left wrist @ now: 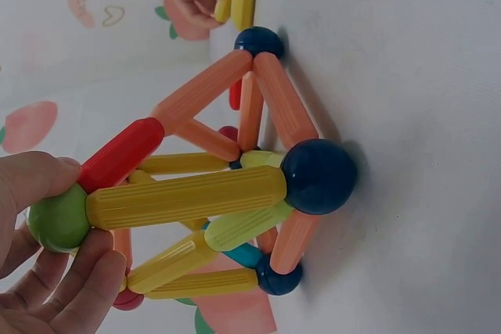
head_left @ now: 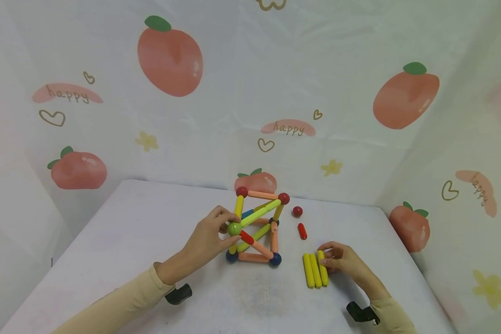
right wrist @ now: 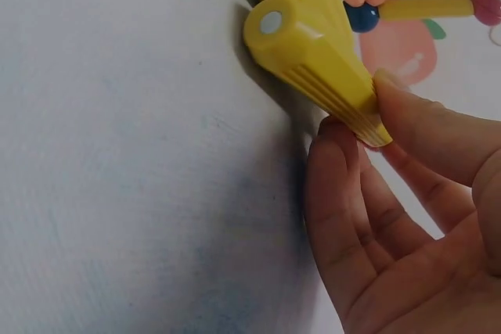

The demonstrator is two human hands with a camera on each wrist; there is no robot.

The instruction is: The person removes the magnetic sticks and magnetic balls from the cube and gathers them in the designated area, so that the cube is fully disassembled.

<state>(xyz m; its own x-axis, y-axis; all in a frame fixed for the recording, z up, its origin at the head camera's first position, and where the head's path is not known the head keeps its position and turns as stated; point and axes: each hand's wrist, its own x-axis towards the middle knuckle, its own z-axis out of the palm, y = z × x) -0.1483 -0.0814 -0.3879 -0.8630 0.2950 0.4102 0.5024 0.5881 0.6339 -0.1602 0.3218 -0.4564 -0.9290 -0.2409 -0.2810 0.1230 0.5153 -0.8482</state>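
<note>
My left hand (head_left: 208, 236) pinches a green ball (head_left: 234, 229) at the near left upper corner of a frame built of rods and balls. From that ball run a yellow rod (left wrist: 188, 197), a red rod (left wrist: 123, 152) and a yellow-green rod (head_left: 260, 213). Dark blue balls (left wrist: 319, 177) form the frame's base, with orange rods (head_left: 253, 257) between them. Red balls (head_left: 284, 199) top its far corners. To the right, my right hand (head_left: 345, 262) pinches the far end of a yellow rod (right wrist: 313, 64), the rightmost of three lying side by side.
Beyond the yellow rods, a short red rod (head_left: 302, 231) and a loose red ball (head_left: 297, 211) lie right of the frame. The white table (head_left: 158, 208) meets a fruit-printed cloth (head_left: 234, 93) at the back.
</note>
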